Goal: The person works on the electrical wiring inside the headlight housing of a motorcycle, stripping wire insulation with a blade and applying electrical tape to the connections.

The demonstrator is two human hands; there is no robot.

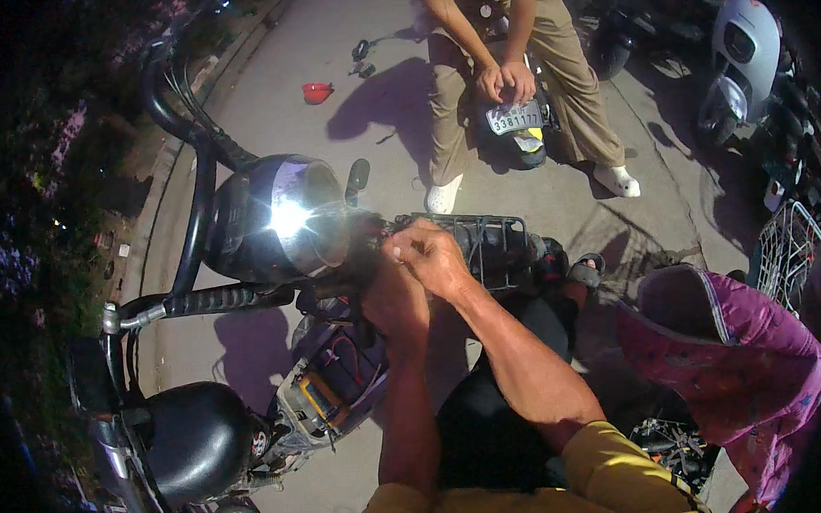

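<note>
My right hand point(430, 255) is bent inward, with its thumb and fingertips drawn together. Right beside it and partly beneath is my left hand point(392, 303), in shadow, its fingers mostly hidden. Whatever lies between the fingertips is too small and dark to make out. Both hands are at a dark cluster of parts point(371, 237) beside a glossy black rounded saddle point(241, 220), which throws back a strong glare. A black metal rack point(503, 227) extends just right of my hands. Below them to the left, an opened scooter compartment point(349, 354) holds a yellow-cased device point(322, 399).
Another person point(505, 77) sits astride a small vehicle facing me, hands together above its plate point(513, 117). A second black saddle point(190, 442) stands lower left, a purple cover point(743, 364) right. A red object point(317, 93) lies on the pavement. Scooters point(741, 58) are parked upper right.
</note>
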